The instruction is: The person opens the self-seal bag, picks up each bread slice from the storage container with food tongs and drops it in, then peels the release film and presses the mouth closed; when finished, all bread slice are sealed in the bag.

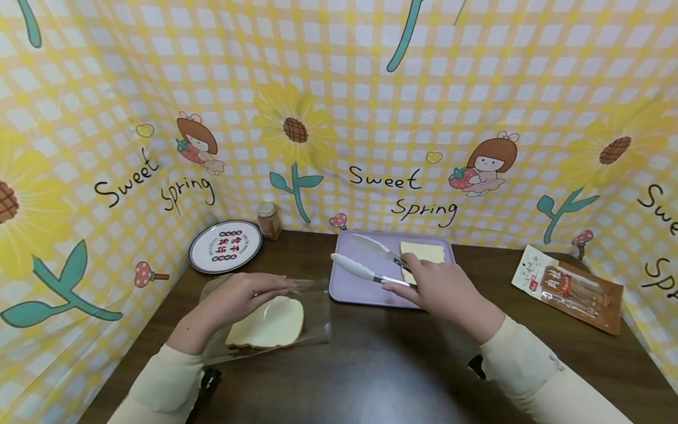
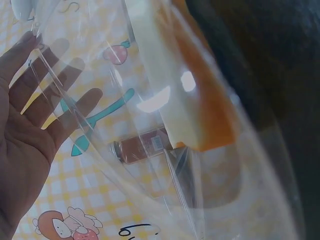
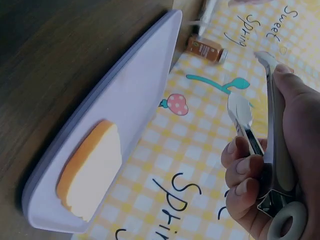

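My left hand (image 1: 249, 297) pinches the edge of a clear plastic bag (image 1: 318, 324), thumb at the film and the other fingers (image 2: 70, 72) fairly straight behind it. Inside the bag lies sliced bread (image 1: 275, 330) with a brown crust, under that hand. With my right hand (image 1: 450, 288) I grip metal tongs (image 1: 391, 280) with white scalloped tips, held over a lilac tray (image 1: 349, 294). The tips stand apart with nothing between them. A bread slice (image 3: 97, 172) lies flat on the tray's right part, partly covered by the right hand in the head view.
At the back left, a round white plate (image 1: 203, 247) with a dark rim and red lettering stands next to a small capped jar (image 1: 269, 224). A brown and white food packet (image 1: 577, 288) lies far right. Checked yellow cloth (image 1: 360, 118) walls in the dark table (image 1: 371, 365).
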`<state>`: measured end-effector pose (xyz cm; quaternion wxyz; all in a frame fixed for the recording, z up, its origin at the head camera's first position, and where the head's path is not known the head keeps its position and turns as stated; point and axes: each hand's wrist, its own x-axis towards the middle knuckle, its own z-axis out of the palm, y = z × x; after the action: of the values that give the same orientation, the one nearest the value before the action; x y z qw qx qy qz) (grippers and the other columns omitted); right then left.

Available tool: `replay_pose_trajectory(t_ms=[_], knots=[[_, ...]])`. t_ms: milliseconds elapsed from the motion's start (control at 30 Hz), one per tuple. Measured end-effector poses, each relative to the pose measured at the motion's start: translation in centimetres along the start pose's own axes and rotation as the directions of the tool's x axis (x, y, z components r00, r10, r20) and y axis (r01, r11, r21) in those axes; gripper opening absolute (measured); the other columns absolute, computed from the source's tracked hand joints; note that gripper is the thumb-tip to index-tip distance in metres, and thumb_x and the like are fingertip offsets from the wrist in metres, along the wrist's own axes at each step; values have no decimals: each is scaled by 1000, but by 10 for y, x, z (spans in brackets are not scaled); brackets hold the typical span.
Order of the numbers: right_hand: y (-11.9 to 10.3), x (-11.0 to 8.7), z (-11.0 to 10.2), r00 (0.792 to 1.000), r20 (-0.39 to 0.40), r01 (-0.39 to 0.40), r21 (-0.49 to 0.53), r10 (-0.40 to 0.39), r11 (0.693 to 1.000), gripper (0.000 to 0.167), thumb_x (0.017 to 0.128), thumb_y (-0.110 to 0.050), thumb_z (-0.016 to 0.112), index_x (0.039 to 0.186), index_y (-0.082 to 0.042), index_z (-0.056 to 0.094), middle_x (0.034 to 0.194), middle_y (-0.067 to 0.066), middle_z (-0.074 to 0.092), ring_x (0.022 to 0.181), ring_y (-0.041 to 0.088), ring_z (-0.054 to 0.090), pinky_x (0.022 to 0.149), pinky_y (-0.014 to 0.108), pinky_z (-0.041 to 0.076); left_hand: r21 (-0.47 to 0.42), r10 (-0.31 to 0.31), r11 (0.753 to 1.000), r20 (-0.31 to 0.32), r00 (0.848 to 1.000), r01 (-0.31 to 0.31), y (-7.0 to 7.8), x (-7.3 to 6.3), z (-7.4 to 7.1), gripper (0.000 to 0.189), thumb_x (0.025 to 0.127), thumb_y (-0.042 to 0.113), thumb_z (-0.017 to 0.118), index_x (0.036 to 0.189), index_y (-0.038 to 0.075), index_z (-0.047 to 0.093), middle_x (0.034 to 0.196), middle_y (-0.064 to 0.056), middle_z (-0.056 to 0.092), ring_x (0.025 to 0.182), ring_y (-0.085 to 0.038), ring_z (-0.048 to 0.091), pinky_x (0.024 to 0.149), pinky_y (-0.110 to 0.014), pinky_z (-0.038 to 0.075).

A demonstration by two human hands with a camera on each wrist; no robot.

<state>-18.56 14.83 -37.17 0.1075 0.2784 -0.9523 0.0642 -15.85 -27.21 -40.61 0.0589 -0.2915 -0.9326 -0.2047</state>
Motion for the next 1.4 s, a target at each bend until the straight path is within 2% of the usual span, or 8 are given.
replay_pose_trajectory(t_ms=[400, 633, 833, 933, 1033, 1167, 1267, 1400], knots=[[10, -1, -8, 959, 56, -284, 111, 279, 952, 86, 93, -79, 63, 135, -4, 54, 80, 7, 64, 62, 24, 58, 51, 35, 41, -7, 7, 1000, -13, 1000, -7, -1, 1, 1, 33, 105, 18, 70, 132, 34, 77, 136, 7, 77, 126, -17, 74, 102, -41, 63], [18, -3, -8, 930, 70, -367, 190, 360, 911, 103, 88, -84, 65, 146, -2, 43, 96, 15, 71, 69, 26, 65, 54, 35, 45, 0, 15, 1000, -11, 1000, -15, -2, 2, 1, 31, 105, 19, 70, 132, 32, 77, 135, 7, 77, 124, -16, 75, 102, -41, 63], [23, -7, -6, 905, 90, -425, 171, 416, 889, 116, 87, -89, 59, 154, 3, 38, 103, 25, 74, 75, 32, 69, 61, 46, 54, -13, 23, 1000, -21, 1000, -23, -2, 2, 1, 31, 105, 19, 70, 131, 32, 78, 135, 8, 77, 124, -15, 75, 102, -40, 64], [25, -11, -3, 895, 93, -447, 148, 437, 883, 113, 89, -87, 59, 143, 11, 44, 98, 27, 72, 71, 34, 68, 61, 50, 55, -22, 13, 1000, -15, 1000, -14, -2, 2, 2, 31, 105, 18, 70, 132, 33, 77, 135, 9, 77, 123, -15, 75, 102, -40, 64], [25, -19, 3, 892, 56, -452, 101, 449, 886, 95, 92, -81, 62, 115, 10, 50, 82, 23, 67, 63, 35, 64, 55, 50, 53, -23, 6, 1000, -2, 1000, -6, -3, 1, 4, 31, 105, 18, 69, 132, 32, 77, 134, 9, 77, 123, -15, 75, 102, -40, 64], [22, -28, 16, 898, -78, -433, 8, 432, 901, 80, 90, -72, 72, 92, 4, 47, 65, 16, 55, 50, 36, 58, 45, 49, 49, -25, 7, 1000, 8, 1000, -7, -4, 1, 5, 30, 105, 18, 69, 132, 30, 78, 134, 9, 77, 124, -15, 75, 103, -40, 63], [19, -31, 26, 898, -176, -417, -47, 404, 908, 81, 86, -70, 78, 88, 5, 49, 61, 16, 53, 45, 37, 55, 41, 48, 48, -23, 12, 1000, 6, 1000, -12, -3, 2, 5, 30, 105, 18, 69, 132, 29, 78, 134, 9, 77, 124, -15, 75, 103, -40, 63], [15, -32, 36, 900, -182, -414, -79, 396, 907, 87, 87, -69, 78, 100, 14, 56, 66, 21, 58, 47, 39, 59, 41, 49, 51, -12, 19, 1000, 3, 1000, -19, -4, 2, 4, 31, 105, 18, 69, 132, 30, 78, 134, 8, 77, 124, -16, 75, 103, -40, 63]])
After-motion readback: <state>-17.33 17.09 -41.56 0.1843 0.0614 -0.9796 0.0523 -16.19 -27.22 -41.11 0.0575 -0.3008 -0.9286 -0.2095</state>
